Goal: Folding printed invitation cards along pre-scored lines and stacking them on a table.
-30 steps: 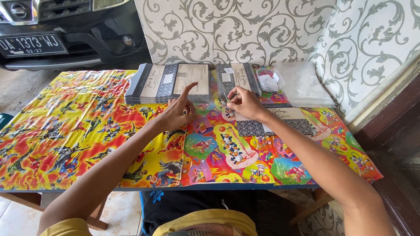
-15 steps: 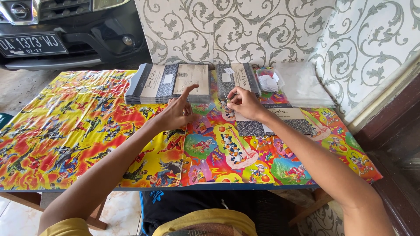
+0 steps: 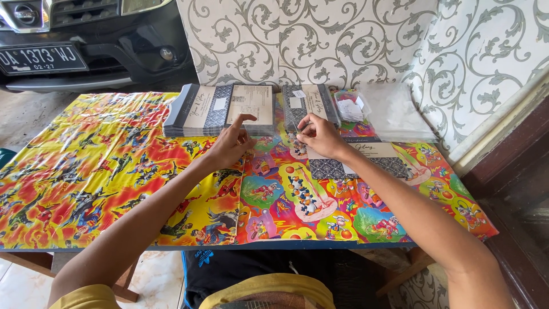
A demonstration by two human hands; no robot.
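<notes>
Head view, person seated at a table (image 3: 68, 171) covered in bright cartoon-print plastic sheeting. Both bare hands are out over the far middle of the table.

Left hand (image 3: 229, 146): loosely curled, index finger raised and pointing toward the wall, other fingers bent down on the tablecloth. It rests just at the near edge of a stack of grey-and-cream patterned cards (image 3: 220, 109). Whether it actually pinches anything cannot be told; nothing clearly in its grasp.

Right hand (image 3: 320, 136): fingers bunched together, tips pinched at a small thin thing near the corner of a second, smaller stack of cards (image 3: 309, 102). The pinched thing is too small to make out, possibly a sticker or clear film. The wrist lies over a single card (image 3: 366, 159), cream with dark patterned border, flat on the table just right of centre.

Beyond the right hand: a small packet of white bits (image 3: 350, 109) and a pile of clear plastic sleeves (image 3: 397, 114), both against the wall (image 3: 320, 40), which has grey scroll-pattern paper. Far left, the front of a dark car (image 3: 86, 40). The person's yellow shirt (image 3: 269, 289) shows at the bottom edge.
</notes>
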